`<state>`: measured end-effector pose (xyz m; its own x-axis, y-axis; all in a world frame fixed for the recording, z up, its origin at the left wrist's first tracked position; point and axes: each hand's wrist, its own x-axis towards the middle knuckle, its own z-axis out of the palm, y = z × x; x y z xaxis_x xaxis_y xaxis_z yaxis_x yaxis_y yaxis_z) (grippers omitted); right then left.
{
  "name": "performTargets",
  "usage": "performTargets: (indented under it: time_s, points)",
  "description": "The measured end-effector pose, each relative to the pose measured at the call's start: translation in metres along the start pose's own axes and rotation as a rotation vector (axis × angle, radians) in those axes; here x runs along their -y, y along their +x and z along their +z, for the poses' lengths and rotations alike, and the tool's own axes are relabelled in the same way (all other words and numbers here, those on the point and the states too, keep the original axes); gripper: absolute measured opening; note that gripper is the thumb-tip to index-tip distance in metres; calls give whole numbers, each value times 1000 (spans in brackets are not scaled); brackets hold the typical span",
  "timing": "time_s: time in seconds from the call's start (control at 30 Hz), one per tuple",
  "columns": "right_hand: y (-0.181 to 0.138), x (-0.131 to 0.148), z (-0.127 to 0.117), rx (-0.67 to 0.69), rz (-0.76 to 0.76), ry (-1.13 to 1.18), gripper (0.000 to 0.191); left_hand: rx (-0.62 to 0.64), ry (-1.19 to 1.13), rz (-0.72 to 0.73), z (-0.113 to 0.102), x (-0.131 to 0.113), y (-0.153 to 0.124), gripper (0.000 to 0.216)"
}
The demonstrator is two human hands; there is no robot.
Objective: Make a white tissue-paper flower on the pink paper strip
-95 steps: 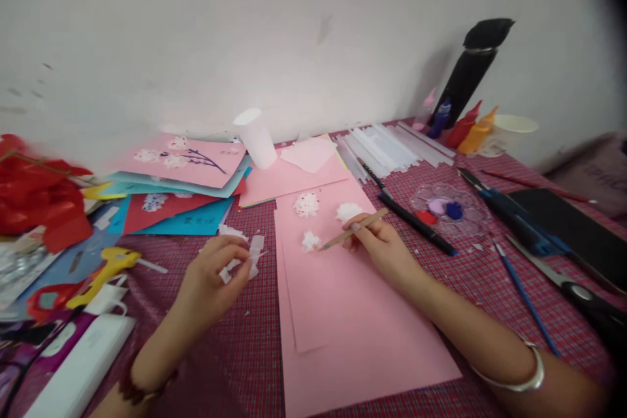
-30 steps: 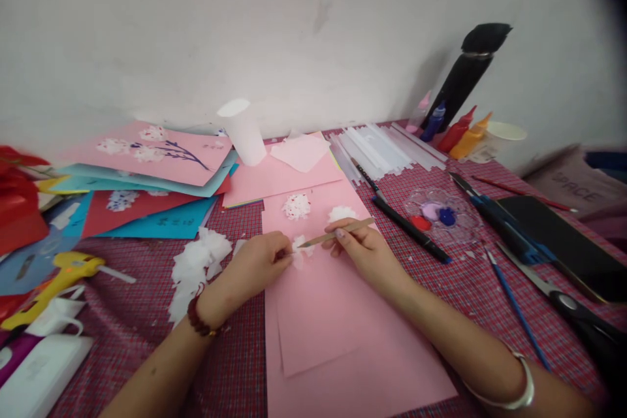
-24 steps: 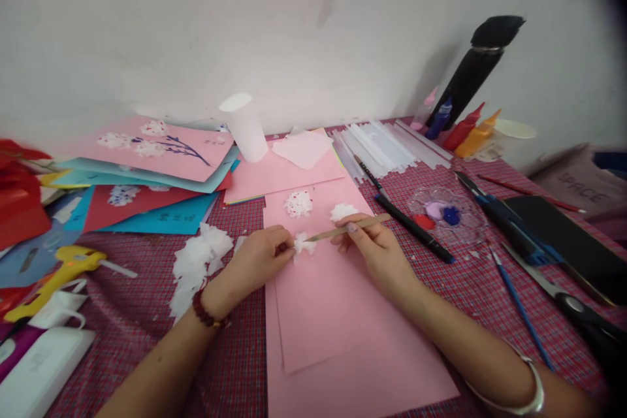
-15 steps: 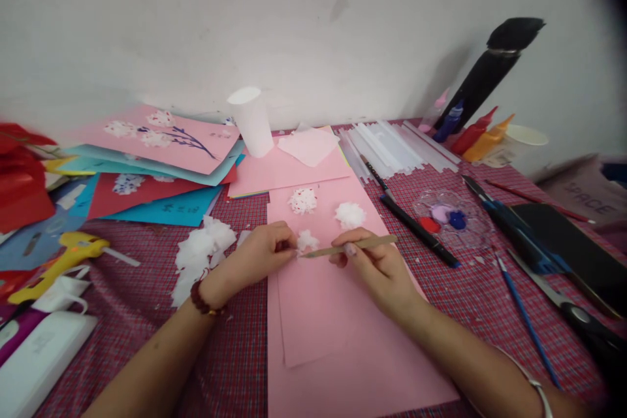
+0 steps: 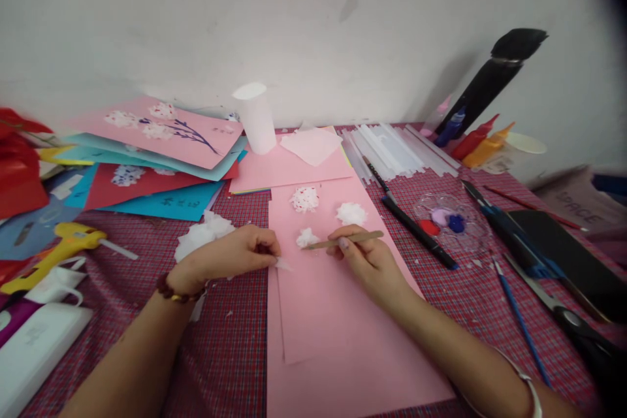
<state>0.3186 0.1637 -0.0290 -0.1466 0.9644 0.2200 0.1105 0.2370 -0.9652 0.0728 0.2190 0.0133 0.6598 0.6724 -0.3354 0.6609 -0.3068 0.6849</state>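
Observation:
My right hand (image 5: 365,264) is closed around a flat wooden stick (image 5: 355,239). The stick's tip is at the lower edge of a small white paper tuft (image 5: 307,237) on the pink sheet (image 5: 337,333). My left hand (image 5: 247,249) pinches a small scrap of white tissue paper (image 5: 283,264) just above the sheet's left edge. Higher on the sheet sit a white tuft (image 5: 351,213) and one speckled with red (image 5: 304,199). A pile of white tissue pieces (image 5: 204,233) lies partly hidden behind my left forearm.
A yellow glue gun (image 5: 59,251) and white power bank-like box (image 5: 46,356) lie left. Finished flower cards (image 5: 166,134) are stacked behind. On the right are a paint palette (image 5: 473,225), black marker (image 5: 418,232), scissors (image 5: 571,320), blue brush (image 5: 522,323) and paint bottles (image 5: 475,137).
My left hand has moved left, away from the small tuft, and a tissue scrap now shows in its fingers. The stick has shifted slightly left and up, its tip still by the tuft.

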Motion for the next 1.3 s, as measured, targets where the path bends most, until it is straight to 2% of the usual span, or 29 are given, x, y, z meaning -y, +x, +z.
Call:
performTargets:
  time_s: [0.33, 0.53, 0.73, 0.9, 1.13, 1.3]
  points:
    - [4, -5, -1, -55, 28, 67, 17, -197, -106, 79, 12, -7, 10, 12]
    - [5, -3, -1, -63, 33, 84, 18, -269, -46, -33, 23, -3, 23, 13]
    - [4, -6, -3, -63, 31, 85, 18, -341, 70, -56, 26, -9, 28, 13]
    - [-4, 8, -6, -122, -125, 45, 17, -361, 69, -66, 26, -12, 29, 11]
    - [-9, 10, -3, 38, -309, -349, 19, -381, 23, -53, 28, -8, 31, 13]
    - [-12, 13, -4, 51, -399, -409, 21, -389, 7, -38, 30, -6, 33, 13]
